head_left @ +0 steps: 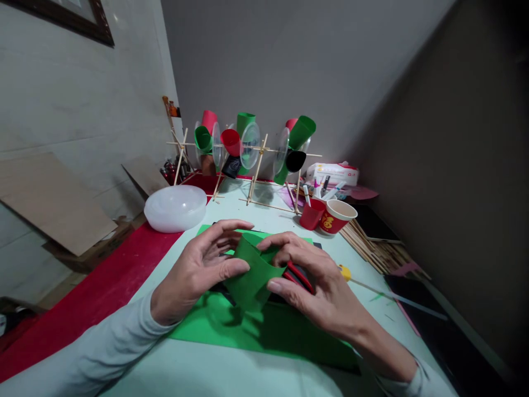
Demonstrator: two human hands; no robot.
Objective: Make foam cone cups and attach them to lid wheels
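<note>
Both my hands hold a curled piece of green paper [252, 273] just above a green sheet [264, 331] lying on the table. My left hand [202, 264] grips the paper's left side, thumb in front and fingers reaching over the top. My right hand [314, 286] pinches the right side with thumb and fingers. Red-handled scissors [300, 275] lie on the table under my right hand, partly hidden.
A white plastic bowl [176, 208] sits upside down at the left. Red paper cups [336, 216] with pens stand beyond my hands. A stick frame with green, red and black paper cones [248, 149] stands at the back. Bamboo sticks [372, 248] lie at the right, red cloth [103, 292] at the left.
</note>
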